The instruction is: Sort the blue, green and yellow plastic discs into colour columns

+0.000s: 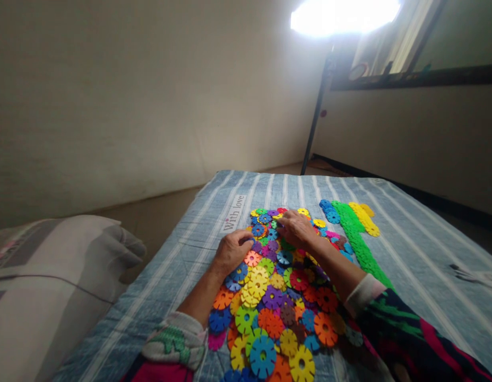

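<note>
A wide pile of notched plastic disc pieces in many colours lies on a blue striped cloth. My left hand rests at the pile's left edge, fingers curled together with the tips by a blue and a salmon disc. Whatever it may hold is hidden. Over the far part of the pile is my right hand, its fingers bent down among small discs; I cannot make out what is between them. Right of the pile lie rows of overlapping discs: a long green strip, a short blue row and a yellow row.
The striped cloth covers a low, bed-like surface. Scissors lie near its right edge. A bundled pale cloth is at the left. Beyond the far edge stands a bright lamp on a dark pole.
</note>
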The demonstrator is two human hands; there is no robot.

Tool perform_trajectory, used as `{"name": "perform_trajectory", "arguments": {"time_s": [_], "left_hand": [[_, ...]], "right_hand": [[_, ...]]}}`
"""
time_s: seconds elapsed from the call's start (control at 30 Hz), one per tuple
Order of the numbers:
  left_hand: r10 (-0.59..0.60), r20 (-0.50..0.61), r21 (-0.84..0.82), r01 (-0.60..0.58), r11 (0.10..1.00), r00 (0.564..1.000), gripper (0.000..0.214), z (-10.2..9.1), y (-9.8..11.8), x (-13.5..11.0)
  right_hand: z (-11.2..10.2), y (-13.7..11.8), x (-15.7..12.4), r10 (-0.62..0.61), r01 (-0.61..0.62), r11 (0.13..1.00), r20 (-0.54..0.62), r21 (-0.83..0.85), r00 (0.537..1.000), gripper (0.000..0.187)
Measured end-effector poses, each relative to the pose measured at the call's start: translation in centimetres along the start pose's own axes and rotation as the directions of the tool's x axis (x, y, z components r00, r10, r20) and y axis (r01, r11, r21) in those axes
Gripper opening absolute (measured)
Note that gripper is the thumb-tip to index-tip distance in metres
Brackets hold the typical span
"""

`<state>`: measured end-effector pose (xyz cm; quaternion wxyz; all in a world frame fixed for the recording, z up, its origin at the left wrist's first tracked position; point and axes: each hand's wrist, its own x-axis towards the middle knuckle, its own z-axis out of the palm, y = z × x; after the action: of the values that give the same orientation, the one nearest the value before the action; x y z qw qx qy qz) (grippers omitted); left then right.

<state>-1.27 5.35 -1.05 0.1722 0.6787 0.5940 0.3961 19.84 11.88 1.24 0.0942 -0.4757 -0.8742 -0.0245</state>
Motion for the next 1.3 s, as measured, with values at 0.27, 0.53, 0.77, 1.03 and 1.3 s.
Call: {"name": "perform_trajectory", "arguments": {"time_s": [0.27, 0.53, 0.77, 1.03, 1.3], "left_hand": [[-0.003, -0.011, -0.015, 0.003, 1.0, 1.0, 0.02, 0.1, -0.1, 0.0], [0.0, -0.005, -0.002, 0.0, 1.0, 1.0, 0.02, 0.0, 0.0, 0.1], [0.0, -0.002, -0.005, 0.0, 1.0, 1.0, 0.022, 0.2, -0.3, 0.1], [0.009, -0.002, 0.008, -0.009, 1.0, 1.0, 0.022, 0.1, -0.2, 0.2], [0.006, -0.002, 0.014, -0.006, 1.0, 1.0, 0.023, 0.2, -0.2, 0.2]], "right_hand": [[-0.7, 0.6, -0.9, 0.054, -0.054, 0.998, -0.002, -0.043, 0.999, 0.029], [0.2, -0.7, 0.3, -0.031, 0.029, 0.999, -0.049, -0.026, 0.998, 0.02], [0.1, 0.9, 0.0, -0.043, 0.055, 0.996, -0.149, 0.076, 0.988, 0.028], [-0.9, 3.1, -2.1, 0.034, 0.016, 0.982, -0.259, 0.189, 0.965, 0.031], [-0.4, 1.9, -5.0, -0.281, 0.289, 0.957, -0.2, 0.016, 0.939, 0.025]]}}
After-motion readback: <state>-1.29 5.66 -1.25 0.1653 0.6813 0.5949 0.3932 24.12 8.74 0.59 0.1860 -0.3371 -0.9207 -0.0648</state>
